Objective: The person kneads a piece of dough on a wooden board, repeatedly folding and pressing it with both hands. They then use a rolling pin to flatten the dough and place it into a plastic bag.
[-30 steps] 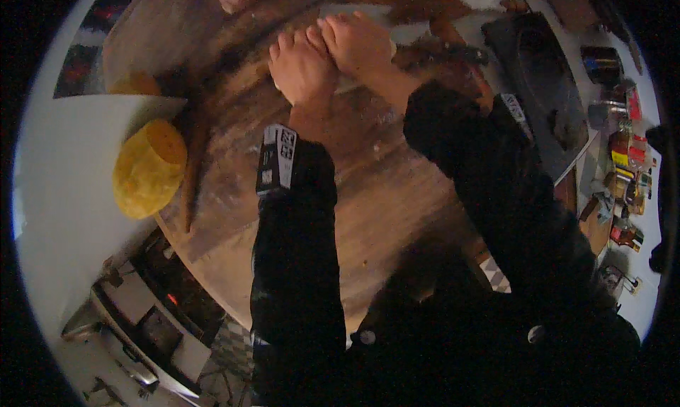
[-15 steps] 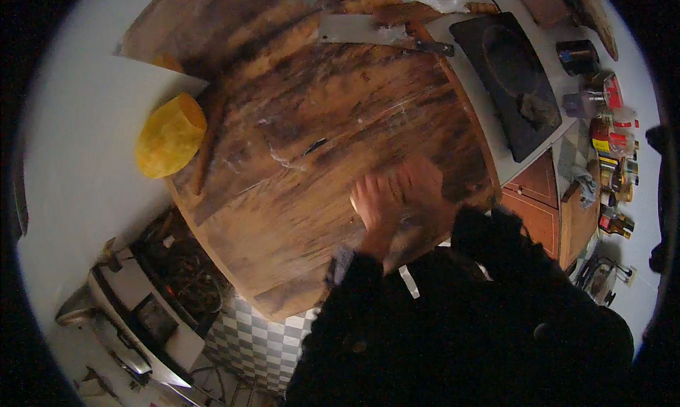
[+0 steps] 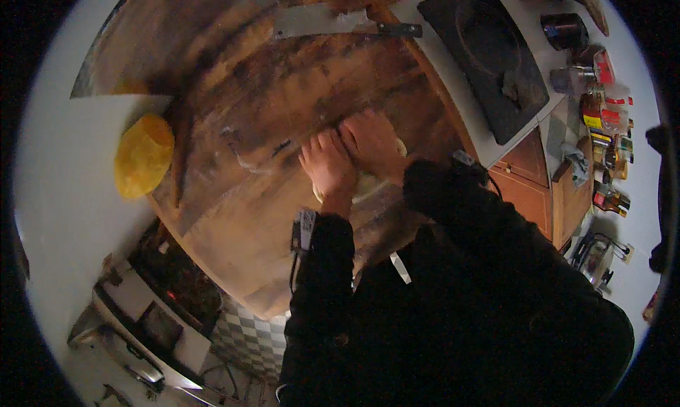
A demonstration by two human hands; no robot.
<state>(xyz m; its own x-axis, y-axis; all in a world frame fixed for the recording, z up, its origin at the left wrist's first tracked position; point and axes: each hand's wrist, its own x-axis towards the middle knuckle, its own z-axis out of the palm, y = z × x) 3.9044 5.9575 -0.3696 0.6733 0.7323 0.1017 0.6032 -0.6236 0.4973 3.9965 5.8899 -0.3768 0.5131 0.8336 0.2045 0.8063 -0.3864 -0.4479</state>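
A pale piece of dough (image 3: 370, 187) lies on the big wooden board (image 3: 248, 230), mostly hidden under my hands. My left hand (image 3: 329, 165) presses down on its left side, the fingers curled over the far edge. Close beside it, my right hand (image 3: 373, 144) bears on the dough too, its fingers bent forward and a little blurred. Only narrow pale strips show around the palms and below the wrists.
A cleaver (image 3: 319, 26) lies across the board's far part. A wooden stick (image 3: 179, 170) sits at the left edge, near a yellow rounded thing (image 3: 144, 156). To the right are a dark slab (image 3: 489, 60) and several bottles and jars (image 3: 605, 120). A stove-like unit (image 3: 152, 315) stands lower left.
My hands were blurred and overlapping nearer the board's right edge; now they lie side by side on the dough, farther left. The view has shifted, so the cleaver appears farther left.
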